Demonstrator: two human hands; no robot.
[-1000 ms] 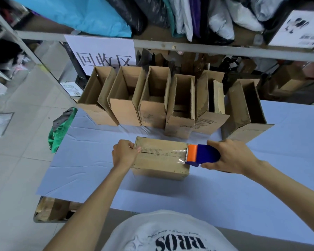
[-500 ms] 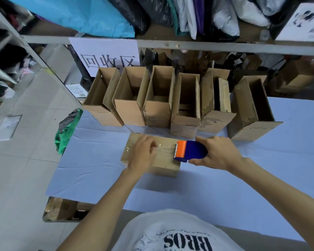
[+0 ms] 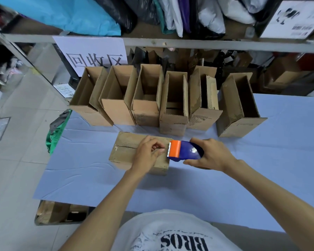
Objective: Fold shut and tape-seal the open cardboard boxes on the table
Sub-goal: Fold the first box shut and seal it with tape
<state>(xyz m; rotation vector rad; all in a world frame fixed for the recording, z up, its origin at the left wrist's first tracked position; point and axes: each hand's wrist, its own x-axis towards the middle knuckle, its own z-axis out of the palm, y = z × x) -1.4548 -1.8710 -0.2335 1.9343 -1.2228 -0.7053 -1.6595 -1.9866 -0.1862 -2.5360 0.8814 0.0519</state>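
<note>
Open boxes (image 3: 173, 122): six; closed box (image 3: 127, 151): one

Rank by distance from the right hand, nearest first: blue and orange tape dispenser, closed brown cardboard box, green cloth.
1. blue and orange tape dispenser: gripped in the right hand.
2. closed brown cardboard box: just to its left.
3. green cloth: far left.

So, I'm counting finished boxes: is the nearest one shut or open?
Shut. The box's flaps lie flat, meeting at a taped seam; left hand rests on top, right hand holds the tape dispenser.
</note>
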